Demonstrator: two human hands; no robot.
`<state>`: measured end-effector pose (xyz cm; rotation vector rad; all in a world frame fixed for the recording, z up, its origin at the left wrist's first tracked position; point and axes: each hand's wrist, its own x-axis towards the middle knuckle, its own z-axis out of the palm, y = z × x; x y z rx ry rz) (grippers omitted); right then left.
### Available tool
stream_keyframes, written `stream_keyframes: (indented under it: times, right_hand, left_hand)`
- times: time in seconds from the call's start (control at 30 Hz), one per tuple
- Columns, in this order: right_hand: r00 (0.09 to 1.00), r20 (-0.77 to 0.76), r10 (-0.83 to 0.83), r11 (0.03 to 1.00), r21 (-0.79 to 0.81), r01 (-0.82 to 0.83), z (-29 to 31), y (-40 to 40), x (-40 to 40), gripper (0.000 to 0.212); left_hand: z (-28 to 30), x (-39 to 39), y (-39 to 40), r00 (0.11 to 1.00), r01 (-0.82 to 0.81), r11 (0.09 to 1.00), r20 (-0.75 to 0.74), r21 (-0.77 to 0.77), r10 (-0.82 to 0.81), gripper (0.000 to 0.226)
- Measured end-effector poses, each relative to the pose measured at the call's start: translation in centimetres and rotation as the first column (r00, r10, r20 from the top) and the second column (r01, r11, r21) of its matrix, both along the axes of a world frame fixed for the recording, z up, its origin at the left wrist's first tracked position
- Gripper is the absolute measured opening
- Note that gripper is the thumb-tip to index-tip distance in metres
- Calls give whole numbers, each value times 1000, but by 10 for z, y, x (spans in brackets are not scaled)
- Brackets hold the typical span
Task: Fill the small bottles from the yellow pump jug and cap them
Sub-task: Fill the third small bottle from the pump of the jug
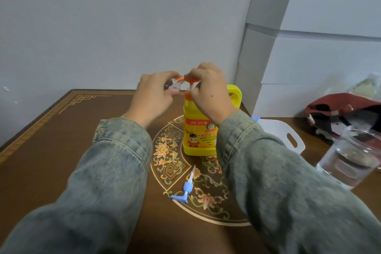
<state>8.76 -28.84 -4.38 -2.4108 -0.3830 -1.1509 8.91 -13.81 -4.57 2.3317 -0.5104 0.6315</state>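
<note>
Small clear plastic bottle [172,87] is sitting in the left hand [153,97], fingers curling round it, held in the air at nine o'clock from the orange pump spout [190,79] and touching its tip; long axis hard to read. Right hand [208,90] is pressing down on the pump, fingers curling over it, atop the tall yellow plastic jug [201,132] standing mid-worktop [61,140]. A loose blue-and-white pump cap [185,186] is lying at six o'clock of the jug. Both forearms are reaching forward, wrists level.

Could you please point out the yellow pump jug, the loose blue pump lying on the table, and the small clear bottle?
yellow pump jug [198,138]: head view, on its front label.
blue pump [188,186]: head view, on its blue collar.
small clear bottle [172,86]: head view, on the clear body showing between the left hand's fingers.
</note>
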Motion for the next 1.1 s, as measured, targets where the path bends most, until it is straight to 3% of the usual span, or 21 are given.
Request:
stream_keyframes:
  times: [0.67, 1.1]
  right_hand:
    - [1000, -14, 9, 1000, -9, -9, -7, 1, -6, 25]
    - [1000, 5, 10, 999, 41, -10, -2, -2, -9, 23]
  left_hand:
    - [-5, -2, 2, 998, 11, 994, -53, -105, -16, 33]
    - [0, 2, 2, 1000, 9, 1000, -7, -24, -9, 34]
